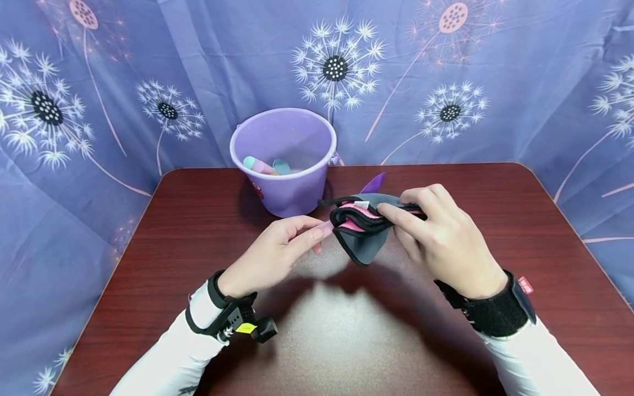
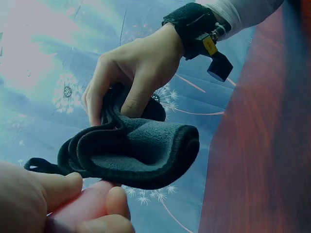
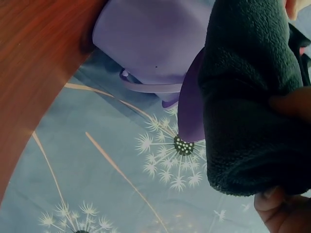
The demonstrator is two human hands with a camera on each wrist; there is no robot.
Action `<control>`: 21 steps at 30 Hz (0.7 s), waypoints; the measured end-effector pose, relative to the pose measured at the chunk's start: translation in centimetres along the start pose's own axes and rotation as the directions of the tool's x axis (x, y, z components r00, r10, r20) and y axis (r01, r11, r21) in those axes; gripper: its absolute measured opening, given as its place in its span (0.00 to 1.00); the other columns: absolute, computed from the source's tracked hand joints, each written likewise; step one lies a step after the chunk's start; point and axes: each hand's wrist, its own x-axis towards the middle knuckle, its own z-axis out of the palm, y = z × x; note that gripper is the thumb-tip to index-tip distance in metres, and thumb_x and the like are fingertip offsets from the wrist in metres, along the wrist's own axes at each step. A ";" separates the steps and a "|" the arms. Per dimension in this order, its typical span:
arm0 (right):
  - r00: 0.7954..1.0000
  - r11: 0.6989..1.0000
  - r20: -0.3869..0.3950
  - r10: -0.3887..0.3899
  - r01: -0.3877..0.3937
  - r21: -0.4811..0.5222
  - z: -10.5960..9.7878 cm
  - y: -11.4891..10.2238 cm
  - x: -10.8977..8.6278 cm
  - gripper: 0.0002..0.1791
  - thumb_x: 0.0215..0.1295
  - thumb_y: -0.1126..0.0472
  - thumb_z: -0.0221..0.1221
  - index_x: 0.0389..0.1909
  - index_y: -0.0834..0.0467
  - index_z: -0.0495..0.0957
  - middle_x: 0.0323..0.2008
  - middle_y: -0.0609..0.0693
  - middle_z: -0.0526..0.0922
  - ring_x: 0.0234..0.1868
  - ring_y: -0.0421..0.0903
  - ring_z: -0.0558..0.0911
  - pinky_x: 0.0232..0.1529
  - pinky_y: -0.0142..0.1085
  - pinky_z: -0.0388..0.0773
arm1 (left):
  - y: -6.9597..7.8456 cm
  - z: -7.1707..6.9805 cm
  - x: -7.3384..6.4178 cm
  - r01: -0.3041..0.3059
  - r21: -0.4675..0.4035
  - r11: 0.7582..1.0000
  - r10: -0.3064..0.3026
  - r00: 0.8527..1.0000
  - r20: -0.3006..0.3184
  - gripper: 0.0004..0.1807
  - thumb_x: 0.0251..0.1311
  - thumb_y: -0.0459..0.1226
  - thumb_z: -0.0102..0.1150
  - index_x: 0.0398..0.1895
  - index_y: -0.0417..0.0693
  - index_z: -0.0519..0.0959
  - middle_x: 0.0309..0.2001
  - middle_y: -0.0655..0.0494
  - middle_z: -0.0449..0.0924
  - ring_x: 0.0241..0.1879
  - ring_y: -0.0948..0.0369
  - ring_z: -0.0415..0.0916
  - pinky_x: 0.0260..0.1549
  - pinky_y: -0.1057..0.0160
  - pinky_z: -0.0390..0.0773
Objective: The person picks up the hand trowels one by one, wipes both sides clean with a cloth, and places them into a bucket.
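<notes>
My left hand [image 1: 274, 253] pinches the pink handle [image 1: 325, 227] of a toy shovel between thumb and fingers. The shovel's purple blade [image 1: 373, 183] sticks out past the far side of a folded cloth [image 1: 369, 247], grey with black edging, pink inner layers and a white tag. My right hand [image 1: 438, 242] grips this cloth, wrapped over the middle of the shovel, which it hides. In the right wrist view, the fuzzy grey cloth [image 3: 248, 97] bulges around the tool, the purple blade [image 3: 192, 107] showing beside it. Both are held above the table.
A purple bucket [image 1: 297, 192] stands at the table's back edge, just beyond my left hand. Inside lie a mint-and-pink toy [image 1: 260, 165] and a teal piece [image 1: 281, 166]. Behind the dark red table [image 1: 198, 220] hangs a blue dandelion-print cloth [image 1: 238, 55].
</notes>
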 end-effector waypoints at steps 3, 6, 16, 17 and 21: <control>0.999 0.999 -0.035 0.041 -0.041 0.021 0.2 0.3 -0.1 0.15 0.66 0.65 0.51 0.46 0.60 0.85 0.37 0.61 0.76 0.33 0.59 0.71 0.29 0.48 0.71 | 0.3 -0.2 0.0 0.012 0.020 1.000 -0.013 1.000 0.019 0.14 0.73 0.55 0.49 0.42 0.64 0.81 0.32 0.61 0.78 0.28 0.63 0.71 0.28 0.61 0.71; 0.995 0.996 -0.061 0.085 -0.083 0.039 0.3 0.5 -0.2 0.16 0.63 0.66 0.51 0.46 0.61 0.85 0.38 0.62 0.76 0.34 0.59 0.72 0.32 0.48 0.70 | 0.3 -0.2 0.0 -0.002 0.032 0.999 0.001 0.999 0.044 0.14 0.73 0.56 0.47 0.40 0.65 0.80 0.33 0.61 0.77 0.27 0.62 0.67 0.27 0.61 0.68; 0.973 0.976 -0.076 0.220 -0.218 0.022 0.2 1.8 -1.0 0.18 0.61 0.66 0.52 0.49 0.61 0.84 0.37 0.63 0.74 0.37 0.59 0.71 0.38 0.49 0.69 | 0.0 -0.4 -0.2 -0.034 0.012 0.999 0.033 0.997 0.064 0.13 0.76 0.48 0.48 0.54 0.60 0.79 0.39 0.59 0.79 0.43 0.61 0.74 0.45 0.62 0.71; 0.970 0.972 -0.075 0.233 -0.232 0.022 0.1 1.9 -1.1 0.18 0.61 0.66 0.53 0.49 0.61 0.84 0.37 0.62 0.73 0.38 0.59 0.71 0.38 0.49 0.69 | 0.0 -0.4 -0.2 -0.040 0.017 0.999 0.039 0.997 0.061 0.13 0.76 0.47 0.48 0.54 0.60 0.79 0.40 0.60 0.79 0.43 0.62 0.74 0.45 0.61 0.71; 0.954 0.956 -0.064 0.294 -0.294 0.018 0.0 2.3 -1.4 0.17 0.60 0.66 0.55 0.49 0.61 0.84 0.38 0.61 0.73 0.39 0.58 0.72 0.40 0.47 0.69 | 0.1 -0.3 -0.3 -0.054 0.036 0.998 0.052 0.997 0.049 0.13 0.76 0.47 0.48 0.54 0.60 0.79 0.41 0.65 0.79 0.44 0.62 0.74 0.47 0.60 0.71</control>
